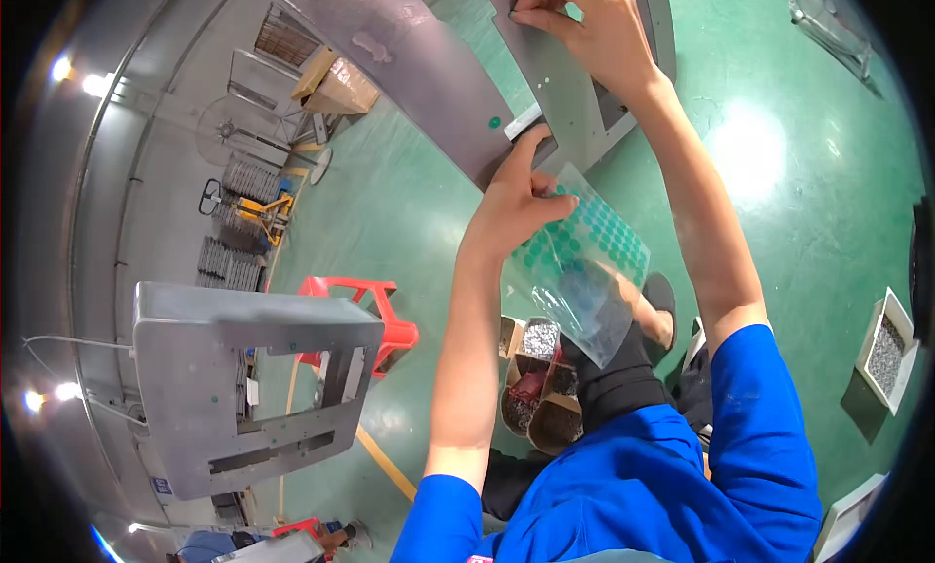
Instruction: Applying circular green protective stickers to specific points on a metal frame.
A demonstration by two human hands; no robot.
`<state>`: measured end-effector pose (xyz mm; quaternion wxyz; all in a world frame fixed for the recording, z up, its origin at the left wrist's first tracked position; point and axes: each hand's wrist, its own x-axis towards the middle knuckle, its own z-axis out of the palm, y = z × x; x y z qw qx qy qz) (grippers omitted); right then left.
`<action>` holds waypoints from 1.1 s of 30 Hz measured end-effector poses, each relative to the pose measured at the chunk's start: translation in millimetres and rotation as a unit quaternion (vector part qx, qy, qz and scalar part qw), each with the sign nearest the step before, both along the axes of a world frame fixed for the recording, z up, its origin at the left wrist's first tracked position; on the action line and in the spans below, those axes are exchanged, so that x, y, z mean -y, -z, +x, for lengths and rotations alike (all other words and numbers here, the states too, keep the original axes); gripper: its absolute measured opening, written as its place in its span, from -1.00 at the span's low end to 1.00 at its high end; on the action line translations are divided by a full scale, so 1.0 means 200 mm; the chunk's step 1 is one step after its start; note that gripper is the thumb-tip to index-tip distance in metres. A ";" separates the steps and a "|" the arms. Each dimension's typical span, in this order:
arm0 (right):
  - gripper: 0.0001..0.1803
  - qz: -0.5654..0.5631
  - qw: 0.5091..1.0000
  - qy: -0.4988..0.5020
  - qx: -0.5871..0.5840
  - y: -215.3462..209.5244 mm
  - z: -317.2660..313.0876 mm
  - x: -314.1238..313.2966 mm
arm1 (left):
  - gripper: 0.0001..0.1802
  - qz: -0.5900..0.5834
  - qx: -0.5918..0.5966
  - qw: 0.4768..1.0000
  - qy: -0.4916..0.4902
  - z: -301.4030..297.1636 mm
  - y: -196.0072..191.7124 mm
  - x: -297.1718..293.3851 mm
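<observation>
A clear sheet of round green stickers (609, 237) hangs from my left hand (511, 198), its top edge caught by the thumb and curled fingers. That hand's index finger reaches up to the lower edge of a grey metal panel (390, 47), beside a bright strip (523, 122). One green sticker (495, 123) sits on the panel near that fingertip. Higher up, my right hand (594, 32) is closed in a pinch, its fingertips against the panel's other arm (555, 81). Whatever lies in the pinch is too small to make out.
A similar grey metal frame (175, 368) hangs at the left, before a red plastic stool (394, 329). Boxes of small parts (555, 422) stand on the floor by my legs. A white tray of small parts (911, 363) is at the right. A yellow pallet truck (268, 212) stands farther back.
</observation>
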<state>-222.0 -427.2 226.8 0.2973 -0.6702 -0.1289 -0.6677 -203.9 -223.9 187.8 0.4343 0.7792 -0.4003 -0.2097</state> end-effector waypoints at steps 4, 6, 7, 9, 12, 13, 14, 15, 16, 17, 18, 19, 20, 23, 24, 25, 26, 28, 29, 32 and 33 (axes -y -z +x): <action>-0.83 -0.016 0.993 0.073 0.092 0.04 0.08 -0.04 | -0.15 0.005 -0.004 1.000 0.008 0.07 -0.01 -0.02; -0.82 -0.048 0.986 0.109 0.117 0.04 0.11 -0.03 | -0.14 0.007 -0.010 0.999 0.030 0.11 -0.01 -0.02; -0.83 -0.058 0.983 0.111 0.130 0.04 0.13 0.00 | -0.14 0.010 -0.011 0.999 0.041 0.13 -0.02 0.02; -0.83 -0.093 0.976 0.124 0.155 0.04 0.21 0.10 | -0.13 0.011 -0.019 0.999 0.036 0.17 -0.01 0.09; -0.83 -0.077 0.979 0.114 0.152 0.01 0.30 0.18 | -0.11 0.018 -0.036 0.998 0.038 0.27 -0.03 0.20; -0.84 -0.072 0.985 0.106 0.116 -0.02 0.34 0.21 | -0.10 0.018 -0.039 0.998 0.040 0.32 -0.04 0.25; -0.84 -0.066 0.990 0.099 0.081 -0.04 0.38 0.26 | -0.10 0.020 -0.036 0.998 0.039 0.38 -0.05 0.28; -0.85 -0.061 0.993 0.092 0.044 -0.06 0.42 0.30 | -0.10 0.022 -0.033 0.998 0.038 0.44 -0.06 0.32; -0.86 -0.058 0.995 0.085 0.006 -0.06 0.44 0.34 | -0.09 0.023 -0.031 0.999 0.038 0.48 -0.05 0.35; -0.87 -0.058 0.995 0.080 -0.006 -0.06 0.48 0.37 | -0.09 0.022 -0.031 0.998 0.042 0.53 -0.04 0.38; -0.87 -0.066 0.994 0.080 -0.021 -0.05 0.51 0.41 | -0.09 0.021 -0.031 0.998 0.045 0.58 -0.03 0.41; -0.87 -0.074 0.994 0.077 -0.034 -0.06 0.53 0.44 | -0.09 0.020 -0.029 0.998 0.046 0.61 -0.02 0.43; -0.87 -0.083 0.993 0.074 -0.048 -0.05 0.55 0.47 | -0.09 0.021 -0.028 0.998 0.049 0.64 -0.02 0.45; -0.84 -0.120 0.990 0.058 -0.041 -0.03 0.60 0.57 | -0.11 0.024 -0.029 0.998 0.054 0.72 0.00 0.52; -0.83 -0.128 0.991 0.045 -0.024 -0.02 0.61 0.58 | -0.11 0.026 -0.021 0.999 0.041 0.71 0.00 0.53; -0.83 -0.133 0.990 0.037 -0.011 0.00 0.62 0.61 | -0.11 0.030 -0.016 0.999 0.034 0.70 0.01 0.55; -0.82 -0.138 0.990 0.028 0.003 0.02 0.63 0.64 | -0.11 0.034 -0.010 0.999 0.027 0.69 0.01 0.58; -0.80 -0.132 0.991 0.032 0.015 0.06 0.65 0.69 | -0.10 0.041 -0.005 0.999 0.015 0.68 0.00 0.66; -0.80 -0.122 0.992 0.020 0.024 0.08 0.65 0.73 | -0.09 0.046 -0.001 0.999 0.008 0.66 -0.01 0.69; -0.79 -0.081 0.994 -0.031 0.066 0.12 0.63 0.78 | -0.08 0.065 -0.010 0.997 -0.044 0.59 0.01 0.74; -0.79 -0.065 0.993 -0.049 0.083 0.12 0.62 0.80 | -0.08 0.066 -0.005 0.997 -0.048 0.57 0.01 0.77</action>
